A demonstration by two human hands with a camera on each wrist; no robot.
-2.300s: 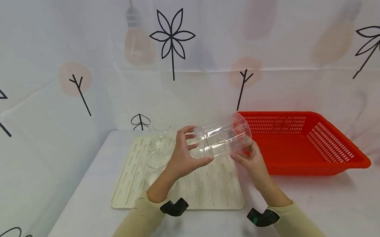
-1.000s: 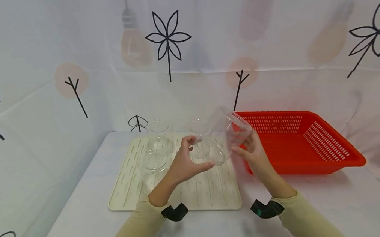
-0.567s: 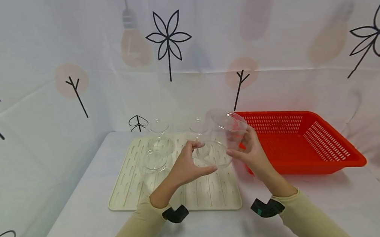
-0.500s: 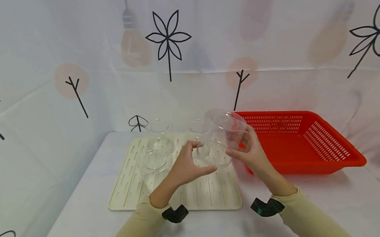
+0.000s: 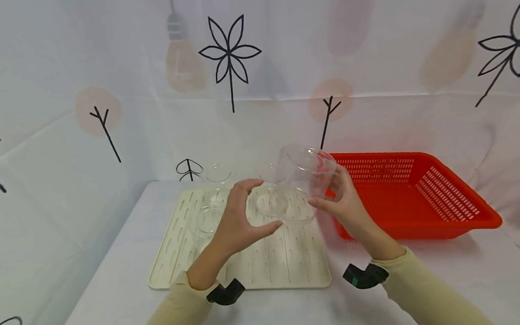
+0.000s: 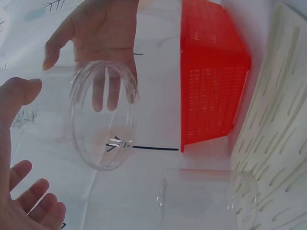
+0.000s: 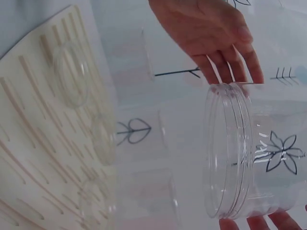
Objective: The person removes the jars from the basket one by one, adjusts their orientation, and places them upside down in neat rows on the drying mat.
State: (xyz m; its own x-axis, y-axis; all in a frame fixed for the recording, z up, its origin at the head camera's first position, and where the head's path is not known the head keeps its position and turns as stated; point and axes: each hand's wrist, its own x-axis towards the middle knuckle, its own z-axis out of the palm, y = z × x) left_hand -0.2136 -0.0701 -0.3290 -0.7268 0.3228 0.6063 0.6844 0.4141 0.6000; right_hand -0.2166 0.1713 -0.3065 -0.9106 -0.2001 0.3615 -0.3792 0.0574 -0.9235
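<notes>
A clear plastic jar hangs tilted above the mat, held at its right side by my right hand. The jar's threaded rim shows large in the right wrist view, with some right fingertips beneath it. To the left, my left hand is spread in a wide C shape, apart from the jar and holding nothing. In the left wrist view the left thumb stands well away from its fingers. More clear jars stand on a cream ridged mat, their outlines faint.
A red plastic basket with slotted walls stands right of the mat, close to my right hand. A white cloth covers the table. A patterned white curtain rises behind and at the left.
The jar has gone from lying nearly sideways between both hands to tilted more upright in the right hand. My left hand has drawn back leftward, off the jar.
</notes>
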